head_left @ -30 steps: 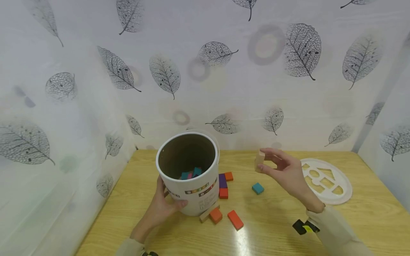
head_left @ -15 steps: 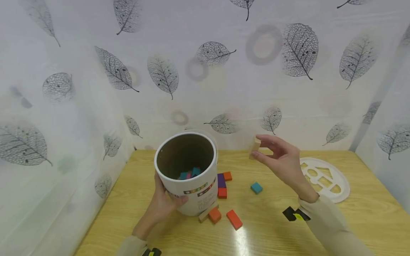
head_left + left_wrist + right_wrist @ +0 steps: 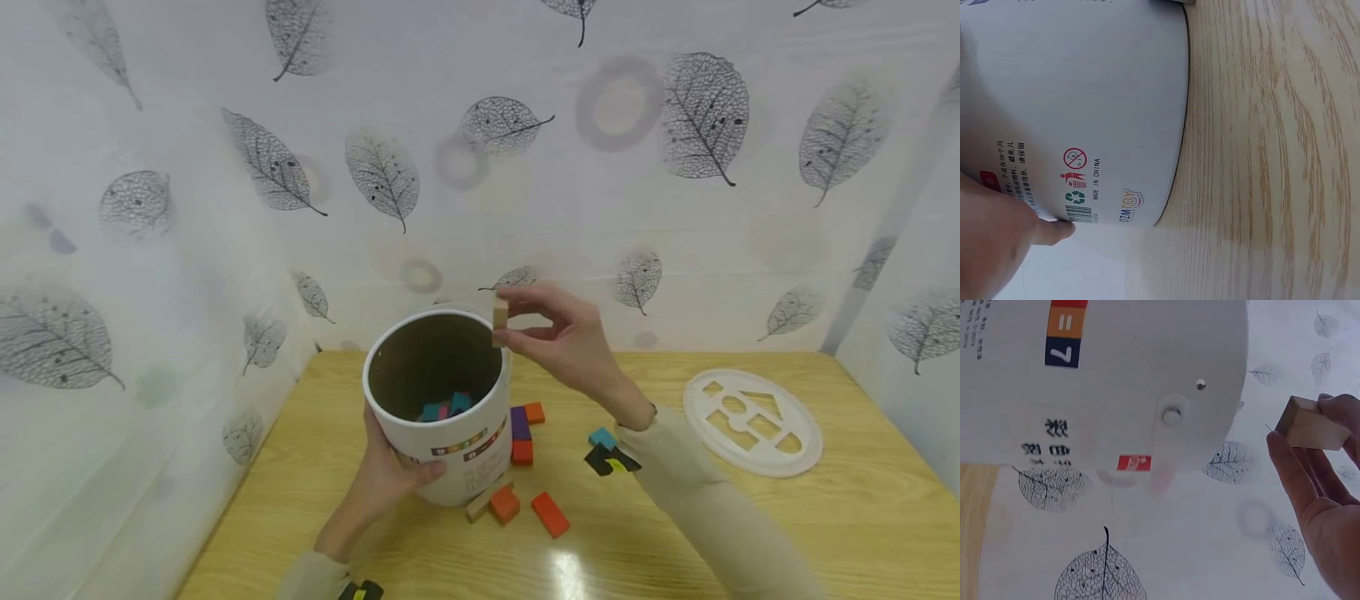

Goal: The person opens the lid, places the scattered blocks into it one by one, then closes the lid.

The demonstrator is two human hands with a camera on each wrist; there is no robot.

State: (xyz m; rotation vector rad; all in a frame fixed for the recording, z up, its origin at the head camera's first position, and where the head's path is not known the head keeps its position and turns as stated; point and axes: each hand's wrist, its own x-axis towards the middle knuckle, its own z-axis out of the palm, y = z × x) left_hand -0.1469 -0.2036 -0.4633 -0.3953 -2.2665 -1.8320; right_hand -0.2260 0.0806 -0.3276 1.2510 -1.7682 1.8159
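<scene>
A white bucket with printed labels stands on the wooden table, several coloured blocks lying inside. Against its left side is my left hand, which grips the wall with the thumb across the front; the left wrist view shows the thumb by the barcode. My right hand pinches a plain wooden block between thumb and fingers, upright at the bucket's right rim. In the right wrist view the wooden block is held near the bucket's edge, apart from it.
Right of the bucket lie a purple block, orange and red blocks, and a teal block. In front are an orange block, a natural wood strip and a red block. A white disc with cut-out shapes rests at right.
My right hand has risen and moved left, carrying the wooden block from above the table to the bucket's rim. The left hand and bucket have stayed in place.
</scene>
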